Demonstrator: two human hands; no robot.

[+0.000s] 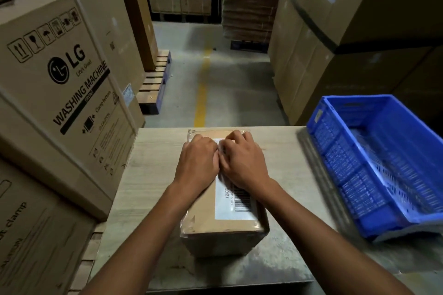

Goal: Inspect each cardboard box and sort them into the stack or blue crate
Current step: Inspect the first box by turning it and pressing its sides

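At the left of the frame stand big brown cartons, one on the other; the nearest one, a washing machine carton (64, 84), is printed with "LG" and "WASHING MACHINE". Behind it, toward the upper middle, a wooden pallet (155, 79) lies on the floor, and a yellow line (201, 93) runs along the grey concrete toward the counter (148, 163).

In the centre, on the counter, lies the cardboard box (206, 213), long side pointing away from the person. It is wrapped in clear film, and a white label (236, 206) with a barcode is stuck on its top.

Both hands are on this box, side by side, with the thumbs touching. The left hand (197, 160) lies on the top with its fingers bent down near the far edge. The right hand (242, 158) is placed the same way and covers the far part of the label. The fingertips are hidden, so I cannot tell if they hook over the far edge or only press on the top.

At the right the blue crate (335, 151) sits on the counter, apart from the box, its walls full of small slots. Behind it, in the upper right, rise more tall cartons (347, 19).
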